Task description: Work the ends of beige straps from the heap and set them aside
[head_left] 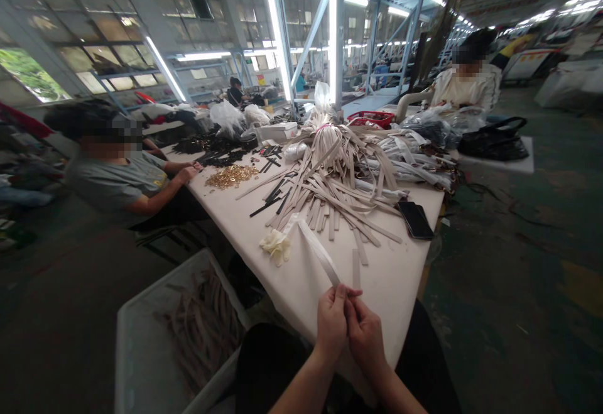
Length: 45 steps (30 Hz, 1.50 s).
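Both my hands meet over the near corner of the table, fingers closed in a pinch. My left hand [331, 316] grips the end of a pale grey-white strap [316, 249], which runs up and away to the left across the tabletop. Pressed against it, my right hand [366, 332] pinches at the same place; the exact grip between the fingers is hidden. A short grey strip [356, 268] shows just beyond the fingertips. Near the strap's far end sits a crumpled cream-coloured glove-like piece [276, 247]. Farther off lies a big bundle of beige straps [330, 150].
Gold metal fittings [230, 176] and black strips [271, 201] lie left on the table [282, 285]. A dark phone [415, 220] rests by the right edge. Below left stands a plastic bin [123, 354] of straps. Co-workers sit at left [117, 178] and far right [464, 87].
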### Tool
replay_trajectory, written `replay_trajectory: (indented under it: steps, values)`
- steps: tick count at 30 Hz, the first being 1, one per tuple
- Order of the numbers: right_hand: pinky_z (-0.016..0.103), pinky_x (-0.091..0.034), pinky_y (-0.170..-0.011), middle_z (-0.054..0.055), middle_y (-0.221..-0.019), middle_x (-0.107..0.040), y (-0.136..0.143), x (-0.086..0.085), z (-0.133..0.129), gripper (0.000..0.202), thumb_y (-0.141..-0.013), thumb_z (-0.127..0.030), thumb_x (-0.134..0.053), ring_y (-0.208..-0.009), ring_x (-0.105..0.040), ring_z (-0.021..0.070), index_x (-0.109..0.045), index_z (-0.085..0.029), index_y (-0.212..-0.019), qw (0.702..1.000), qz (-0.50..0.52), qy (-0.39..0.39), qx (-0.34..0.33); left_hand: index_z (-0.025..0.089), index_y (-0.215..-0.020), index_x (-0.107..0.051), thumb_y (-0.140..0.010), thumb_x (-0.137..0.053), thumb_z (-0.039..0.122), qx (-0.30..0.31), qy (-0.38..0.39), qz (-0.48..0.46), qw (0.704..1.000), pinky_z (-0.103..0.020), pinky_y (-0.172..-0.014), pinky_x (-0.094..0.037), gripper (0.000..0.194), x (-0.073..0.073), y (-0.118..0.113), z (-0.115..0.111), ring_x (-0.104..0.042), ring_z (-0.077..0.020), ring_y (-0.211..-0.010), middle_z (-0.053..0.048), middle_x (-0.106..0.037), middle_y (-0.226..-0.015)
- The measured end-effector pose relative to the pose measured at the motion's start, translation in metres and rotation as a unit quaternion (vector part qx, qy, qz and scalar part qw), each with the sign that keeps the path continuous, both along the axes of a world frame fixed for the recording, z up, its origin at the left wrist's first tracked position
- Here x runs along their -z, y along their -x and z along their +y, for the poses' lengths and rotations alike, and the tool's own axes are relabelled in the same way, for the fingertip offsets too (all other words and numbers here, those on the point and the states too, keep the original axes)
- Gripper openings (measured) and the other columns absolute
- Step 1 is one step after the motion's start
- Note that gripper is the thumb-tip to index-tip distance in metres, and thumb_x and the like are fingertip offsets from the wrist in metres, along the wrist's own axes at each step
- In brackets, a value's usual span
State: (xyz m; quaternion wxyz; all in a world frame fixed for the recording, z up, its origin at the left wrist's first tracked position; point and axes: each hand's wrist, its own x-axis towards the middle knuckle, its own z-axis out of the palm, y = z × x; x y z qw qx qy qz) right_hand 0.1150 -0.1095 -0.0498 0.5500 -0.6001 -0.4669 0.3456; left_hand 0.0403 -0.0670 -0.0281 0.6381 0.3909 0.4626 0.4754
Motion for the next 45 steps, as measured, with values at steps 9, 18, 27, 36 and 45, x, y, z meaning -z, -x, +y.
replay_trajectory:
  steps: [9, 18, 27, 36, 45]
  values:
    - [0.027, -0.051, -0.066, 0.009, -0.079, -0.072, -0.002, -0.007, -0.002, 0.041, -0.099, -0.047, -0.044, -0.073, -0.067, 0.0227, -0.07, -0.016, -0.091, 1.0, 0.019, 0.003, -0.019, 0.009, -0.09, -0.076, -0.081, -0.067, 0.058, 0.011, 0.035, -0.01, 0.999, -0.027, -0.058, -0.047, 0.051, -0.005, 0.003, -0.002, -0.062, -0.0197, -0.065, -0.013, -0.07, -0.074]
    - [0.025, -0.042, -0.051, 0.004, -0.06, -0.064, -0.009, -0.017, 0.008, 0.044, -0.099, -0.049, -0.044, -0.051, -0.057, 0.0164, -0.067, -0.017, -0.08, 0.997, -0.047, 0.007, -0.054, 0.009, -0.089, -0.075, -0.081, -0.067, 0.056, -0.002, 0.029, -0.028, 0.999, -0.024, -0.05, -0.042, 0.049, -0.011, 0.007, 0.011, -0.059, -0.0166, -0.061, -0.013, -0.069, -0.077]
    - [0.026, -0.047, -0.062, 0.005, -0.069, -0.069, -0.006, -0.014, 0.011, 0.044, -0.099, -0.048, -0.042, -0.064, -0.065, 0.0189, -0.067, -0.018, -0.078, 0.993, -0.07, 0.006, -0.097, 0.009, -0.087, -0.075, -0.081, -0.07, 0.051, -0.042, 0.025, -0.033, 0.998, -0.027, -0.07, -0.049, 0.043, -0.003, 0.023, 0.024, -0.064, -0.0199, -0.08, -0.014, -0.071, -0.087]
    - [0.027, -0.045, -0.058, 0.006, -0.069, -0.07, -0.003, -0.012, 0.022, 0.043, -0.099, -0.049, -0.041, -0.059, -0.064, 0.0196, -0.069, -0.018, -0.087, 0.995, -0.071, 0.013, -0.065, 0.009, -0.092, -0.069, -0.08, -0.071, 0.049, 0.009, 0.108, -0.089, 0.99, -0.022, -0.047, -0.039, 0.042, 0.011, 0.023, 0.029, -0.06, -0.0151, -0.059, -0.011, -0.069, -0.079]
    - [0.026, -0.046, -0.056, 0.003, -0.06, -0.066, 0.0, -0.012, 0.02, 0.045, -0.1, -0.047, -0.042, -0.052, -0.062, 0.0172, -0.066, -0.019, -0.074, 0.994, -0.064, 0.024, -0.091, 0.017, -0.087, -0.055, -0.085, -0.07, 0.039, -0.008, 0.145, -0.297, 0.944, -0.03, -0.071, -0.052, 0.027, -0.001, 0.031, 0.072, -0.06, -0.0141, -0.062, 0.0, -0.058, -0.068]
